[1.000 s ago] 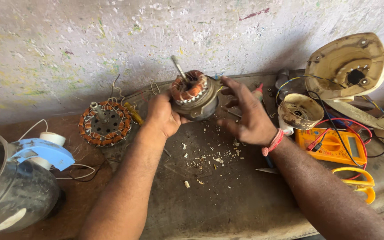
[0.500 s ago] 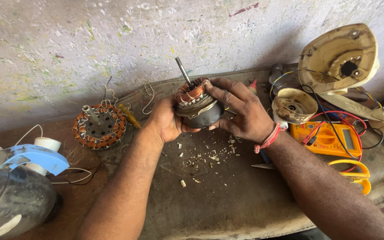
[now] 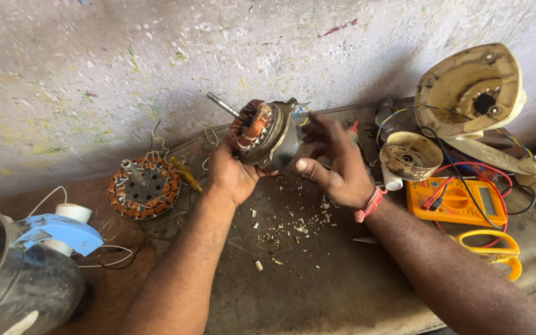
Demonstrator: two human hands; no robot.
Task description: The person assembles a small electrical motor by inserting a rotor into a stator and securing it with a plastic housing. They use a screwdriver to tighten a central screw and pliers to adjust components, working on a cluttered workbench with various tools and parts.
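Copper windings, steel and dusty plastic, listed from my left to my right.

Far left: a clear plastic jar (image 3: 13, 285) with a pale blue cap piece (image 3: 57, 231), and a white spool (image 3: 72, 213) with thin wire trailing off it.

Next: a loose stator (image 3: 144, 187), round, ringed with copper coils, lying flat on the tabletop (image 3: 317, 291), a yellow-handled tool (image 3: 185, 174) just beside it.

Centre, raised above the tabletop: the fan motor (image 3: 267, 133), copper coils at its left face, a bare steel shaft (image 3: 221, 104) sticking up and left, grey metal housing behind. My left hand (image 3: 231, 177) is closed under and around the coil end, carrying it. My right hand (image 3: 336, 164) rests half-open against the housing side, fingers spread, thumb toward the casing. Judged heavy for its bulk, rigid, slightly greasy; the enamelled wire looks easy to nick, so the housing rim is the better place to grip, not the coils or the thin leads.

Below it: pale chips and scraps (image 3: 293, 226) scattered over the tabletop.

Right: a round cream cover (image 3: 412, 155), an orange multimeter (image 3: 457, 201) with red and black leads, yellow-handled scissors (image 3: 491, 251), and a cream fan housing (image 3: 471, 90) leaning on the wall.
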